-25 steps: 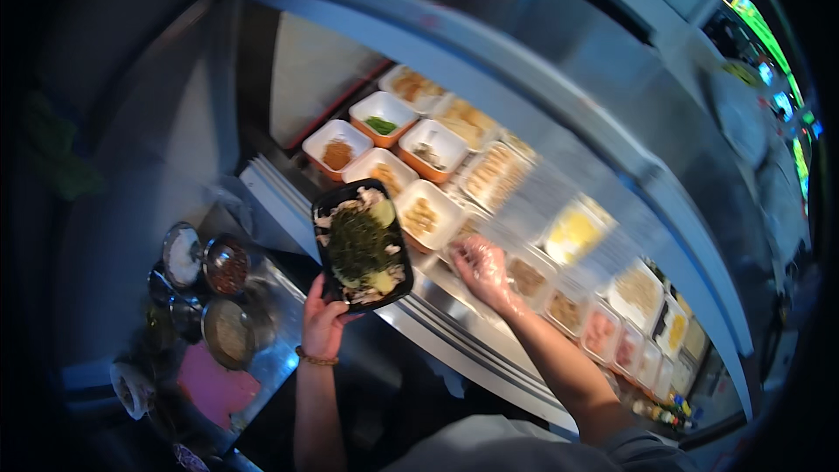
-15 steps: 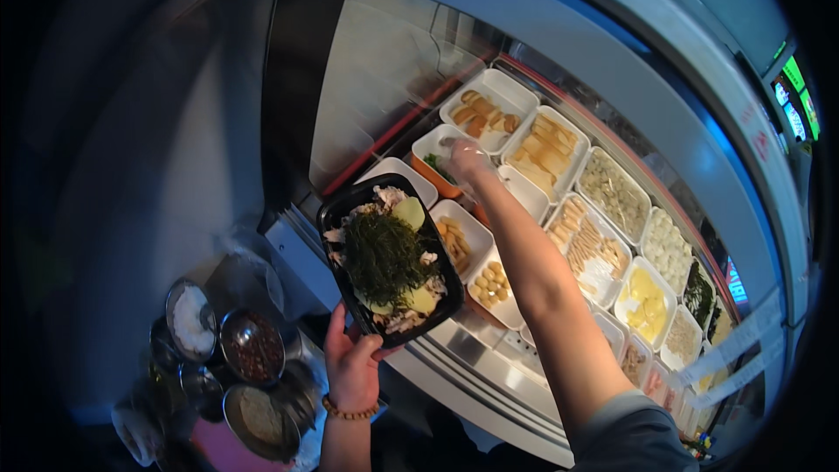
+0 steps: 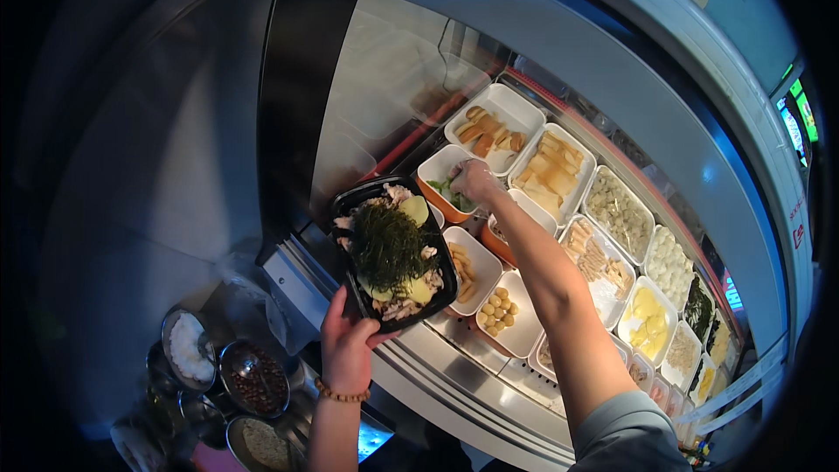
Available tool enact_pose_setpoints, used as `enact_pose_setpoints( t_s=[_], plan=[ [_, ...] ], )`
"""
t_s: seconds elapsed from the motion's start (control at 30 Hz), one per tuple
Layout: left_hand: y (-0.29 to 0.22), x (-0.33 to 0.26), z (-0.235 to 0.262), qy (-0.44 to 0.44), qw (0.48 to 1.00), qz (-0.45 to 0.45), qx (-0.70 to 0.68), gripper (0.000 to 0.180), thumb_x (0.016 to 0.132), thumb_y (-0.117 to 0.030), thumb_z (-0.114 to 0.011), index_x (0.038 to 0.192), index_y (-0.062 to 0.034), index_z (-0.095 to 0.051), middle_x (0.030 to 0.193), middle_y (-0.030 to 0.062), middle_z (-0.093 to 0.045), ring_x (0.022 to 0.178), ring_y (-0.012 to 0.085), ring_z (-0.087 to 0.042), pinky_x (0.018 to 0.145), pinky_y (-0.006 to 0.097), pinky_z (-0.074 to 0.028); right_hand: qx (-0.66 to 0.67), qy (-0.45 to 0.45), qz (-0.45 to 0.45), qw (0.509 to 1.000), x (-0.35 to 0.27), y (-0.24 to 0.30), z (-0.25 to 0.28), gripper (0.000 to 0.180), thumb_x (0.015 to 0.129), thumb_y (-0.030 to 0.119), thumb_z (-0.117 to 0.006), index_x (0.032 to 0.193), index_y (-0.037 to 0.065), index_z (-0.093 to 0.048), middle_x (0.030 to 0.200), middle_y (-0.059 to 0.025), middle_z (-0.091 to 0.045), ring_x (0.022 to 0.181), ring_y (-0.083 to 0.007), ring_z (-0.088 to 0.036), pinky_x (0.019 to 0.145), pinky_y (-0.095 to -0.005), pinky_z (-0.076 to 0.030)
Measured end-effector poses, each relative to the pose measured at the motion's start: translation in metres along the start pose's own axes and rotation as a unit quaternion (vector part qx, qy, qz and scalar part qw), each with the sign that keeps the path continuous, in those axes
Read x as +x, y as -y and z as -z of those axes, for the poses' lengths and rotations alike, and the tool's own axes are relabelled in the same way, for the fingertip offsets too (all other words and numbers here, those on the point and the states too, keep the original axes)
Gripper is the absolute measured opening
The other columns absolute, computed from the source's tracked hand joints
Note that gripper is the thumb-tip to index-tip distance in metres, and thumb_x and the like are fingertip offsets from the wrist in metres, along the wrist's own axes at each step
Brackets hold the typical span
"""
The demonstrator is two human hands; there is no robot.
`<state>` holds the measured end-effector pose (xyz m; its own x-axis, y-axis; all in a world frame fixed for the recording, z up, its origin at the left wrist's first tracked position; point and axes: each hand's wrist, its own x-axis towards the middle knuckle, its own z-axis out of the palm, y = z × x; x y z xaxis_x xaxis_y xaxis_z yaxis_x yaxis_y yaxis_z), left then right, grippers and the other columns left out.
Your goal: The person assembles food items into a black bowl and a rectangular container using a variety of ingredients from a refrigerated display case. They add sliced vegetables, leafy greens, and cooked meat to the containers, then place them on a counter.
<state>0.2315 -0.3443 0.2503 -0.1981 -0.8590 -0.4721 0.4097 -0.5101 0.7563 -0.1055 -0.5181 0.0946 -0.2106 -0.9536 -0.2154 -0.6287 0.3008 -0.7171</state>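
Observation:
My left hand (image 3: 348, 345), with a beaded bracelet at the wrist, grips the near edge of a black plastic tray (image 3: 446, 284). Dark green shredded seaweed (image 3: 384, 245) is heaped in it, over pale yellow slices and whitish, crumpled pieces. My right hand (image 3: 477, 182), in a clear thin glove, is down in a white container with an orange outside (image 3: 444, 197). Its fingers are closed on green leaves (image 3: 456, 196); how many they pinch is hidden.
Around my right arm stand white trays of food: brown pieces (image 3: 489, 135), yellowish sheets (image 3: 551, 175), small round balls (image 3: 498, 310) and yellow slices (image 3: 647, 323). The display case's frame (image 3: 612, 35) curves overhead. Metal bowls (image 3: 253, 376) sit at the lower left.
My right hand has lowered into the container and its fingers have closed on the leaves. The left hand still holds the tray. The whole view has shifted slightly.

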Motion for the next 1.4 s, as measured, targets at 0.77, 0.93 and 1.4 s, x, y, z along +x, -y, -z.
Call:
enact_pose_setpoints(
  t_s=[0.77,0.93,1.4],
  plan=[
    [0.033,0.112,-0.061,0.060,0.995,0.074,-0.042,0.069,0.085,0.012,-0.048,0.145,-0.0150,-0.030,0.130,0.0149,-0.053,0.113,0.0282,-0.060,0.089,0.048,-0.058,0.116,0.016,0.145,0.982,-0.134,0.124,0.090,0.037,0.077,0.003,-0.073,0.113,0.002,-0.067,0.106,-0.0131,-0.068,0.099,-0.0204,-0.065,0.080,-0.0334,-0.054],
    [0.033,0.109,-0.060,0.034,0.996,0.068,-0.047,0.070,0.085,0.012,-0.048,0.146,-0.0150,-0.028,0.131,0.0157,-0.053,0.114,0.0284,-0.060,0.090,0.048,-0.057,0.093,-0.026,0.150,0.984,-0.148,0.125,0.067,0.031,0.074,0.000,-0.075,0.104,0.001,-0.068,0.100,-0.0130,-0.067,0.089,-0.0223,-0.067,0.076,-0.0334,-0.054],
    [0.025,0.104,-0.062,0.043,0.997,0.060,-0.022,0.068,0.085,0.012,-0.047,0.146,-0.0162,-0.033,0.131,0.0137,-0.054,0.114,0.0290,-0.060,0.089,0.046,-0.058,0.181,-0.035,0.074,0.980,-0.134,0.114,0.065,0.022,0.073,0.004,-0.074,0.094,-0.002,-0.069,0.084,-0.0114,-0.069,0.077,-0.0212,-0.067,0.073,-0.0337,-0.054]
  ],
)
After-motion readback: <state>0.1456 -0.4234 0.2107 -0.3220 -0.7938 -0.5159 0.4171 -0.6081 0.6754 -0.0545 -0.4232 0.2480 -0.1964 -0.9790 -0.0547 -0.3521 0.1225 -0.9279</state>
